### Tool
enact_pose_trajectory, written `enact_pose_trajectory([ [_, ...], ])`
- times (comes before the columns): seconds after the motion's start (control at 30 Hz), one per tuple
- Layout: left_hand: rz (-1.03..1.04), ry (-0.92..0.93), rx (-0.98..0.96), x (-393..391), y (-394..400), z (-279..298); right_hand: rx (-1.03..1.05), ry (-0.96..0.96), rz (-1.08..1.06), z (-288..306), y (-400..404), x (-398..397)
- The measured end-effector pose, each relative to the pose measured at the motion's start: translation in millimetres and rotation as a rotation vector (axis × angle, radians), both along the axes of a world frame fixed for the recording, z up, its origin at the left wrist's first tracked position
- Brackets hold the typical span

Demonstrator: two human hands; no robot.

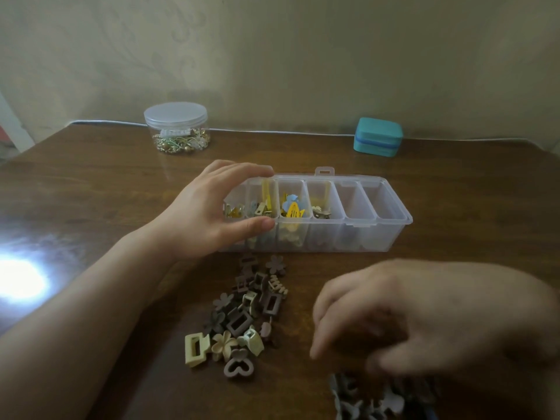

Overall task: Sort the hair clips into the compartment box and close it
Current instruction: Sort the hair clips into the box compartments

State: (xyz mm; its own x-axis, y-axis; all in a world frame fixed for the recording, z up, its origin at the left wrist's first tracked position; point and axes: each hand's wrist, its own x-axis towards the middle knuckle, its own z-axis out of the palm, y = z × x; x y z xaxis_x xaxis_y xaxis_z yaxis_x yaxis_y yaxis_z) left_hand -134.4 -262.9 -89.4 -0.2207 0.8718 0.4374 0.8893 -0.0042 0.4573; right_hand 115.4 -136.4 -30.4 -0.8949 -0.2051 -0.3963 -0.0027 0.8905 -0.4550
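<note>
Hair clips (pixel 239 316) heaped on worktop (pixel 91 183) just before compartment box (pixel 391 218). Left hand (pixel 209 213), grip curled round box's left end, likely steadying it. Right hand (pixel 394 316), blurred over second pile (pixel 385 398); grip loosely curled, contents impossible to tell.

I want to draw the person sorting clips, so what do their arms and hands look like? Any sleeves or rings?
Both arms are bare, with no sleeves showing. The left hand shows no ring, watch or bracelet. The right hand is blurred, so small things like a ring cannot be told, but no sleeve or glove shows there either.
</note>
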Motion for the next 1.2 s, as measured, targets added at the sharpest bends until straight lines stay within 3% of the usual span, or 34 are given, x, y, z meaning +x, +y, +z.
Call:
enact_pose_trajectory([
  [0.17,0.002,-0.011,0.005,-1,0,0,0.045,-0.033,0.096,-9,-8,-8],
  [0.33,0.005,-0.009,0.000,0,0,0,0.041,0.076,-0.021,-9,4,-4],
  [0.4,0.005,-0.017,0.000,0,0,0,-0.022,0.216,-0.177,-3,14,1],
  [0.53,0.005,-0.019,-0.007,0,-1,0,-0.038,0.826,-0.590,-3,27,1],
  [0.6,0.003,-0.017,-0.011,0,0,0,0.099,0.893,-0.753,-10,33,-6],
  [0.67,0.001,-0.010,-0.005,-1,0,-1,0.269,0.853,-0.784,-18,38,-10],
  [0.73,0.004,-0.010,0.001,0,0,-1,0.307,0.892,-0.744,-17,37,-9],
  [0.8,0.006,-0.013,0.001,0,0,0,0.232,0.872,-0.575,-9,30,-3],
  [0.9,0.001,-0.007,0.005,-1,0,-1,-0.012,0.453,-0.162,0,8,2],
  [0.97,-0.002,-0.003,0.010,-1,1,-1,0.017,0.241,0.085,-3,-3,0],
  [1.07,0.004,-0.008,0.009,-1,1,-1,0.151,0.213,0.290,-16,-18,-6],
  [1.2,0.001,-0.010,0.012,-2,1,-2,0.161,0.235,0.309,-21,-23,-8],
])
